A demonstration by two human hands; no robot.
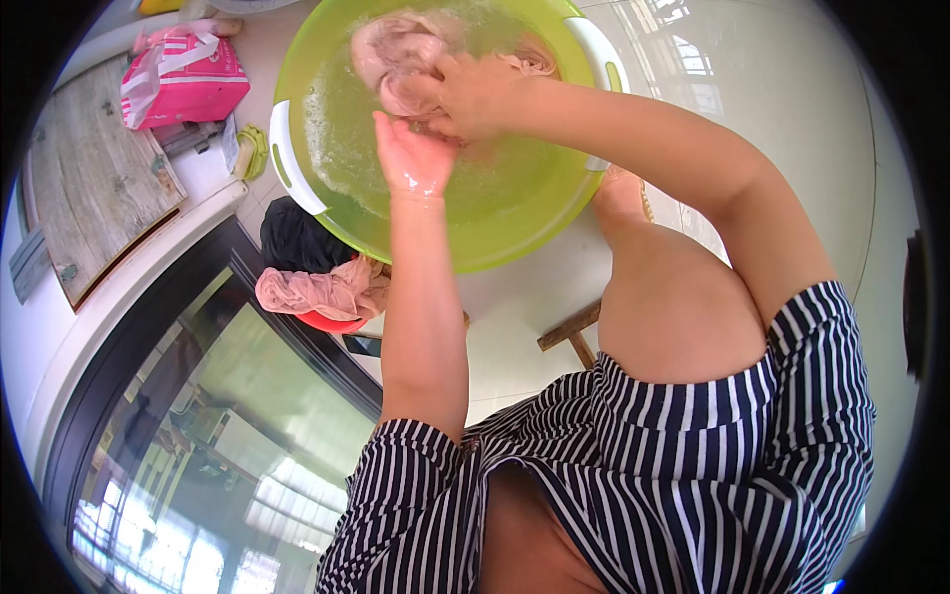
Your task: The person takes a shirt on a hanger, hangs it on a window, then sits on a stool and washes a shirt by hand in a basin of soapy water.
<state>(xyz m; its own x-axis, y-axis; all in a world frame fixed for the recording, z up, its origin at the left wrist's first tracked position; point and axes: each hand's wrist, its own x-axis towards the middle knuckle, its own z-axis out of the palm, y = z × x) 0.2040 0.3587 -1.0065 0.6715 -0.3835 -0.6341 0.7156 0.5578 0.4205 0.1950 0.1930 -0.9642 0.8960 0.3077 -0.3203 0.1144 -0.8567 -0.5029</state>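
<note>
Soapy water fills a wide green plastic basin (pixel 512 249) with white handles. A wet pale pink cloth (pixel 408 48) is bunched in it near the far side, partly under the water. My right hand (pixel 479 96) reaches across from the right, its fingers curled on the near edge of this cloth. Palm up and wet, my left hand (pixel 417 156) is at the water just below the right one. Its thumb is spread and its palm looks bare; its fingertips are partly hidden by the cloth and the right hand. More pink fabric (pixel 533 56) lies in the basin right of my right hand.
Left of the basin lie a black cloth bundle (pixel 300 236) and a pink garment (pixel 326 289) over a red container (pixel 332 322). A pink bag (pixel 189 78) stands by a wooden board (pixel 104 171). Dark-framed glass (pixel 245 416) runs along my left. A wooden stool (pixel 570 327) shows beneath me.
</note>
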